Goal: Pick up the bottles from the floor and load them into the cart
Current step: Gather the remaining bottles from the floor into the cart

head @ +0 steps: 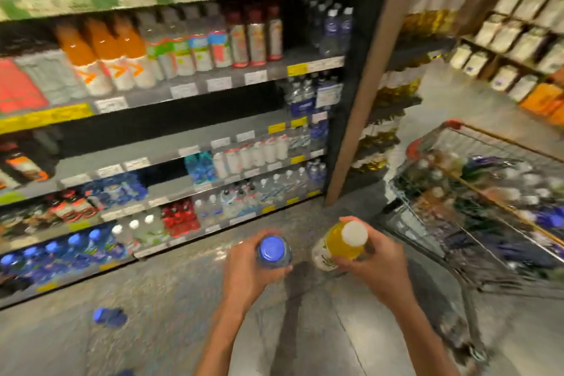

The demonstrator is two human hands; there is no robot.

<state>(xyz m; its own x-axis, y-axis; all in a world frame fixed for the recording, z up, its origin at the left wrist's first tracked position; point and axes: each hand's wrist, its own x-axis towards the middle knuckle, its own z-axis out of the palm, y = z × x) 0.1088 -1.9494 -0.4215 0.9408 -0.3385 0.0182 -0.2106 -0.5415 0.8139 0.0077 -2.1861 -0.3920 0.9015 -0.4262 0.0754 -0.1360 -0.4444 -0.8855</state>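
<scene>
While both hands are already loaded, the step in hand looks like the carry across to the cart, so the thing to get right is the swing to the right and a clean drop. The blue-capped water bottle [273,251] stands upright in the left hand [248,272], whose fingers are wrapped round its body below the cap; the yellow juice bottle [343,243] with its white cap is tilted toward the camera in the right hand [377,262], fingers curled round its lower half. Both are held clear of the floor [171,299], close together in front of the body. The wire shopping cart [476,192] stands just to the right, its basket already well filled with bottles, though motion blur hides how they lie. I would bring the right hand's bottle over the near rim first, lower it into a gap rather than tossing it onto the pile, then follow with the left, keeping the two bottles from knocking. One more blue-capped bottle [108,316] lies on its side on the floor to the left, near the foot of the drinks shelving [183,143], so the task is not finished after this load.
</scene>
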